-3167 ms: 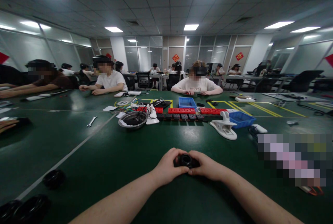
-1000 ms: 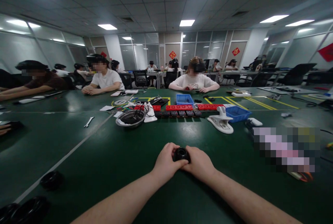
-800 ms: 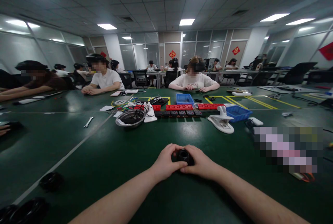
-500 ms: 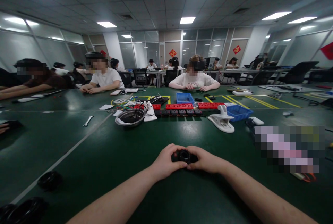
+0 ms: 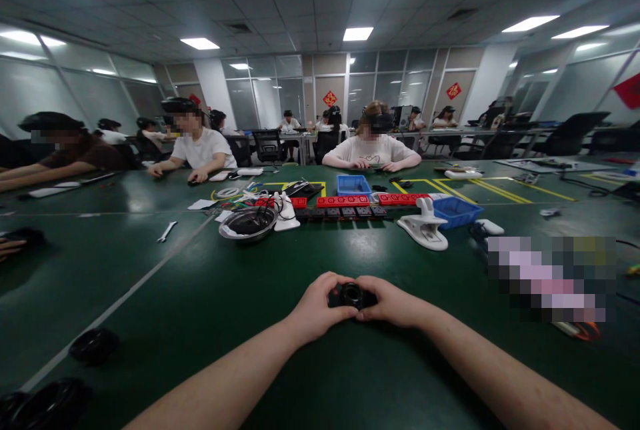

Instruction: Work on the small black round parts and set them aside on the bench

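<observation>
Head: hands [image 5: 315, 307] hold black ring [image 5: 353, 303], bowl rim [image 5: 249, 239] well apart.

From my end I read the part [image 5: 346, 298] at lower centre as black, like the rings [image 5: 93, 350] at lower left. The surface [image 5: 225, 323] is dark green, yellow lines [image 5: 500, 191] striping its right. Mid-frame I get red strips [image 5: 343, 201] above a black strip [image 5: 347, 213], blue trays [image 5: 461, 219], a white clip [image 5: 424, 238] and a silver bowl [image 5: 249, 238].
</observation>
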Tool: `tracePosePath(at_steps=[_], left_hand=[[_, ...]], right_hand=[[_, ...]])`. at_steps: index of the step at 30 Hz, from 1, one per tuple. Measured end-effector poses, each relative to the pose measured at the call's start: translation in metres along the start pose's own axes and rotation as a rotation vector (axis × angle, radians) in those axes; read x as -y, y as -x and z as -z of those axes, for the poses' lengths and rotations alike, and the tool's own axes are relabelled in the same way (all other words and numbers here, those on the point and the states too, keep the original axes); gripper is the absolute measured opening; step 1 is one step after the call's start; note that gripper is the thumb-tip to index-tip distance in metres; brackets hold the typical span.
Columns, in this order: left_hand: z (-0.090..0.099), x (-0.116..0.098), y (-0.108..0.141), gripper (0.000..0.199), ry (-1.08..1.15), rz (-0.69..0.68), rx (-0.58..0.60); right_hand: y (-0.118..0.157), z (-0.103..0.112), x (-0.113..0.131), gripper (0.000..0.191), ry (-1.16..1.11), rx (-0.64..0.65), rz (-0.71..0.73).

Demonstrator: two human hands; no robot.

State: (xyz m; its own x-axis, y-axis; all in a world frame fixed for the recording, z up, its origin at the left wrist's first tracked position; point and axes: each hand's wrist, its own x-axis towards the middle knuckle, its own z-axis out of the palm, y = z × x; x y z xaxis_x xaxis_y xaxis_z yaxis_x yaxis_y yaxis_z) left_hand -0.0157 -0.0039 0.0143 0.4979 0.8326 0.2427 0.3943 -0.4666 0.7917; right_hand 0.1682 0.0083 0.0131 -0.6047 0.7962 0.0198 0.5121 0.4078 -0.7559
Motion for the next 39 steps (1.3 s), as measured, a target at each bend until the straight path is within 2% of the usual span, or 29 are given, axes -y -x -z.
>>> tracePosePath(at_steps=[12, 17, 24, 27, 29, 32, 34, 37, 39], left_hand=[[0.001, -0.004, 0.001, 0.038, -0.02, 0.023, 0.007], [-0.002, -0.005, 0.001, 0.038, -0.049, 0.063, -0.041], [-0.011, -0.005, 0.003, 0.036, -0.108, 0.158, -0.167], [-0.015, -0.003, 0.001, 0.035, -0.136, 0.2, -0.241], [-0.017, -0.001, 0.0, 0.034, -0.146, 0.207, -0.261], [-0.013, 0.0, -0.001, 0.035, -0.117, 0.165, -0.216], [-0.008, 0.0, -0.001, 0.036, -0.086, 0.113, -0.136], [0.001, -0.001, -0.001, 0.037, -0.06, 0.033, -0.003], [0.006, -0.001, -0.001, 0.038, -0.042, 0.006, 0.065]], right_hand=[[0.0, -0.001, 0.006, 0.033, 0.003, -0.005, -0.047], [-0.001, -0.004, 0.003, 0.034, 0.079, -0.065, -0.079], [-0.005, -0.02, 0.006, 0.035, 0.319, -0.217, -0.183], [-0.005, -0.028, 0.015, 0.025, 0.504, -0.329, -0.262], [-0.004, -0.031, 0.021, 0.02, 0.601, -0.356, -0.284], [-0.002, -0.03, 0.023, 0.028, 0.634, -0.359, -0.256], [-0.001, -0.026, 0.019, 0.041, 0.553, -0.337, -0.174], [0.001, -0.015, 0.011, 0.052, 0.338, -0.18, -0.035], [0.003, -0.006, 0.007, 0.048, 0.203, -0.065, -0.002]])
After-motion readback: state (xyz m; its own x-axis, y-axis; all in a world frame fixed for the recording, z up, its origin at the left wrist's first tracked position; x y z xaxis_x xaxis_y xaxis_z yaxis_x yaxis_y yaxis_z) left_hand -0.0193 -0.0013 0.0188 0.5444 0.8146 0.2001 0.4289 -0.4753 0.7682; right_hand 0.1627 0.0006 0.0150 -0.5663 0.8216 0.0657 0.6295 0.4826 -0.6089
